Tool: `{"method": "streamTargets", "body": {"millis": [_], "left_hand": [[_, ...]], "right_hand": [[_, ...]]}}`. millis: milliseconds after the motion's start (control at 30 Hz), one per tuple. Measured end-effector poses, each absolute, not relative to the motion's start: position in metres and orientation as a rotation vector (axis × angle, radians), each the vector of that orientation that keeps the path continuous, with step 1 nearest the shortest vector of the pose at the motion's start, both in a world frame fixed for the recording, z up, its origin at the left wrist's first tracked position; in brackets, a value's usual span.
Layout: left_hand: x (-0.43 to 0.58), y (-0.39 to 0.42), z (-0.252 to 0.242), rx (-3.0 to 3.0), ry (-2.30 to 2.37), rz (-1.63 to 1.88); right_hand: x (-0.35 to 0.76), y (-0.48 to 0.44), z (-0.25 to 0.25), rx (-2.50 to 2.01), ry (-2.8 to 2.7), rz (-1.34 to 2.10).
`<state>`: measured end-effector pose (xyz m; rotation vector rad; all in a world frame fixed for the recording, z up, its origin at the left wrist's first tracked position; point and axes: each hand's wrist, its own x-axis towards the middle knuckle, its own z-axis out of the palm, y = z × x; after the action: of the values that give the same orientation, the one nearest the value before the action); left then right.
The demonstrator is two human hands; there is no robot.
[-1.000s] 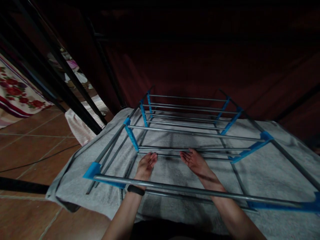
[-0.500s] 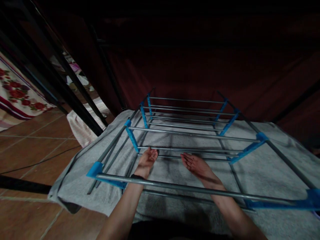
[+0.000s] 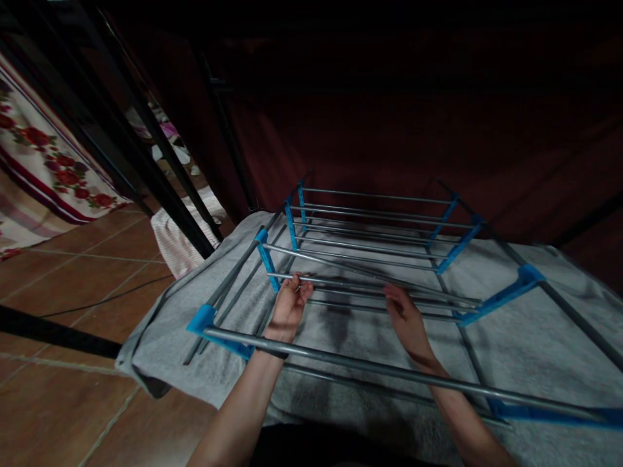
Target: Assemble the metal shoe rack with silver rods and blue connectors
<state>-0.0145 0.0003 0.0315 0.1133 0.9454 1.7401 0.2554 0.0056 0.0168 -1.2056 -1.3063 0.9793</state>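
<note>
1. Metal rack: standing on the grey cloth, from centre to 5 o'clock. The far crossbars, towards 1 o'clock, span paired brackets and appear seated.
2. Slanted crossbar: left end by the left blue bracket at 8 o'clock; right end low, off the upper corner of the right blue bracket near 4 o'clock — this joint seems undone.
3. Left hand, 7 o'clock: thumb and fingers closed around the lower crossbar.
4. Right hand, 4 o'clock: fingers loosely extended beside the bars (contact cannot be told).
5. Containers: none discernible — the background at 10 o'clock is too dim.
</note>
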Motion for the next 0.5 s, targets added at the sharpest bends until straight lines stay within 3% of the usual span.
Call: {"method": "streamTargets", "body": {"millis": [233,500], "left_hand": [[-0.015,0.003,0.048,0.226,0.892,1.739],[-0.009,0.007,0.041,0.259,0.891,1.808]], "right_hand": [[0.275,0.017,0.027,-0.906,-0.596,1.632],[0.277,0.031,0.065,-0.764,-0.395,1.504]]}}
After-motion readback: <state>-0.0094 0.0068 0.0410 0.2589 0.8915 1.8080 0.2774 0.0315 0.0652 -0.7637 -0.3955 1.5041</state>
